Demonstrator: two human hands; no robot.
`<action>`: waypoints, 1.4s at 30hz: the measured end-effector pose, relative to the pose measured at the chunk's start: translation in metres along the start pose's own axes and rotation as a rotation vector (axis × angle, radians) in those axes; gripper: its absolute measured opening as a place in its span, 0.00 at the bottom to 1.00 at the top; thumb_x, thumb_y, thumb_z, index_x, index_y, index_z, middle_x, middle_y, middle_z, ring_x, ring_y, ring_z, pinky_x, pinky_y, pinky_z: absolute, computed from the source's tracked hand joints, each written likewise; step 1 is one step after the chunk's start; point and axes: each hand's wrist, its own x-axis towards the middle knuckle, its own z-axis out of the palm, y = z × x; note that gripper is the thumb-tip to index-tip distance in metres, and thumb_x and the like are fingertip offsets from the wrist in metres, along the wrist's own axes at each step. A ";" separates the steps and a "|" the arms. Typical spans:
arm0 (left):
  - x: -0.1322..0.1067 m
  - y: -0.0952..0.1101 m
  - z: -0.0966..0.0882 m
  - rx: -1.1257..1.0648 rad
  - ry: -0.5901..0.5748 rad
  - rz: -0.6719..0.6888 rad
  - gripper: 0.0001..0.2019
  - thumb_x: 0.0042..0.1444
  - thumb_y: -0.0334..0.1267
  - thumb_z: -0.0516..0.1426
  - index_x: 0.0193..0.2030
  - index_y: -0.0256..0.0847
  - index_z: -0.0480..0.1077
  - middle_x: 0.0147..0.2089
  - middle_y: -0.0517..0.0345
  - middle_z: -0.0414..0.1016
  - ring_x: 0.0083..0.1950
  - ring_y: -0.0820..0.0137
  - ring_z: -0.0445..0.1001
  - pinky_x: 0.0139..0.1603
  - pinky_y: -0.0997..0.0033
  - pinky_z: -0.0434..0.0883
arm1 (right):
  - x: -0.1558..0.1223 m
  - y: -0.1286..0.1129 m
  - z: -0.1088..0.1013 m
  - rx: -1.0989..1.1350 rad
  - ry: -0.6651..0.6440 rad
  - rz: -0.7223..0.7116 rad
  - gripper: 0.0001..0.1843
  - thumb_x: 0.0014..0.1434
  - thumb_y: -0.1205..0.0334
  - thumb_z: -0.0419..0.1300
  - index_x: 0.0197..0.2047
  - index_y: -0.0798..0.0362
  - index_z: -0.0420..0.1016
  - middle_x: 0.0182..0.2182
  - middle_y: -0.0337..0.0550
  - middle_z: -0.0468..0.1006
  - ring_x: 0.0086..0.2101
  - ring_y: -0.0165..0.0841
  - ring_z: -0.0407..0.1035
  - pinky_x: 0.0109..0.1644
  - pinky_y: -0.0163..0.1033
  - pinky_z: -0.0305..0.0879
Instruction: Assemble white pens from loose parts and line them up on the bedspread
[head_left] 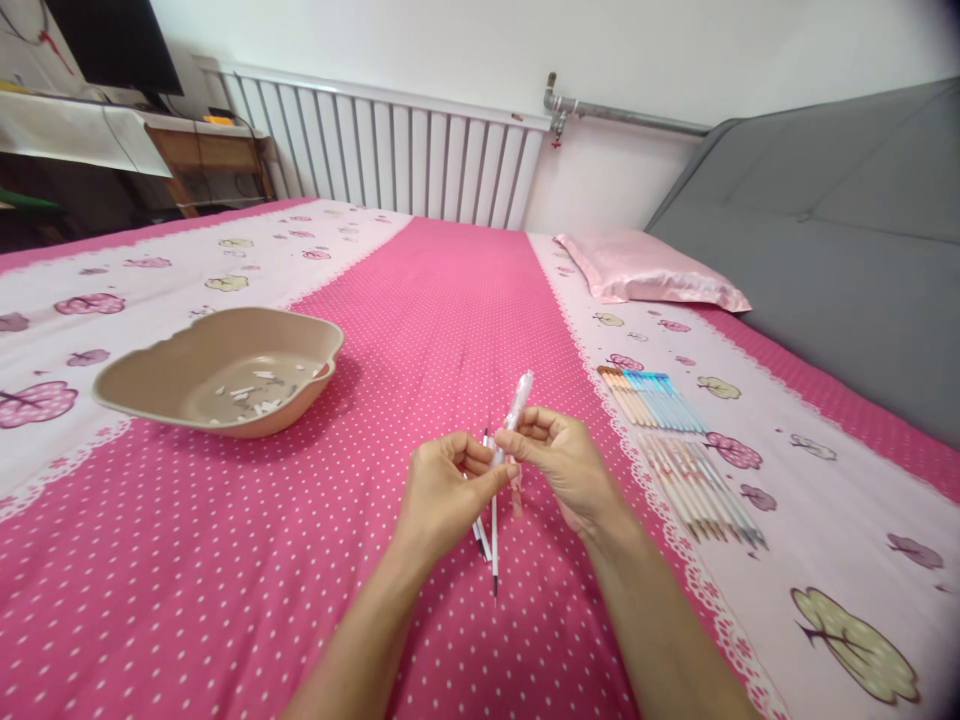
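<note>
Both hands meet over the middle of the pink bedspread, closed around a slim pale pen barrel point(519, 398) that tilts up to the right. My left hand point(454, 485) pinches its lower end between thumb and fingers. Higher up, my right hand point(551, 460) grips it with thumb and curled fingers. Below my fingers are several white pen refills point(494, 545) with dark tips; whether one of them is joined to the barrel, I cannot tell. A clear pinkish piece point(516, 495) lies just under the hands, partly hidden.
To the left stands a beige basin point(157, 345) with small white scraps inside. On the right lie a row of orange and blue pens point(652, 400) and a row of pale pens point(701, 490). Farther off are a pink pillow point(649, 265), a grey headboard point(840, 220) and a radiator point(375, 145).
</note>
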 end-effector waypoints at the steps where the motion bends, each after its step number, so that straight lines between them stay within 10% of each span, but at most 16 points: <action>1: 0.000 0.001 0.000 -0.017 -0.008 -0.013 0.10 0.38 0.37 0.65 0.22 0.36 0.68 0.20 0.60 0.72 0.21 0.77 0.68 0.22 0.78 0.64 | 0.000 0.000 0.000 -0.001 0.000 -0.001 0.16 0.34 0.61 0.72 0.27 0.55 0.73 0.24 0.36 0.74 0.27 0.26 0.68 0.34 0.34 0.66; 21: 0.004 -0.005 -0.007 -0.296 -0.234 -0.124 0.15 0.36 0.44 0.66 0.27 0.34 0.71 0.22 0.59 0.73 0.21 0.77 0.68 0.22 0.78 0.63 | 0.004 0.005 -0.008 0.002 -0.048 0.003 0.12 0.38 0.63 0.71 0.30 0.54 0.77 0.28 0.39 0.77 0.30 0.28 0.70 0.38 0.35 0.67; 31: 0.002 -0.004 -0.017 -0.359 -0.450 -0.099 0.15 0.54 0.46 0.56 0.26 0.35 0.72 0.25 0.57 0.73 0.23 0.78 0.65 0.27 0.77 0.62 | -0.002 -0.005 -0.009 0.010 -0.124 0.002 0.14 0.45 0.61 0.68 0.38 0.51 0.78 0.31 0.41 0.79 0.33 0.31 0.72 0.44 0.40 0.67; 37: 0.001 0.000 -0.017 -0.323 -0.456 -0.062 0.16 0.57 0.46 0.53 0.28 0.35 0.71 0.25 0.58 0.72 0.23 0.78 0.65 0.26 0.77 0.62 | -0.004 -0.010 -0.005 0.070 -0.193 0.004 0.24 0.50 0.61 0.64 0.52 0.47 0.69 0.41 0.42 0.78 0.42 0.33 0.71 0.52 0.43 0.64; 42: 0.002 0.000 -0.017 -0.281 -0.378 -0.069 0.14 0.52 0.47 0.57 0.31 0.35 0.70 0.26 0.59 0.72 0.21 0.80 0.64 0.24 0.78 0.62 | -0.004 -0.008 -0.003 0.034 -0.133 -0.057 0.18 0.49 0.59 0.65 0.44 0.50 0.71 0.39 0.41 0.76 0.41 0.30 0.70 0.48 0.38 0.65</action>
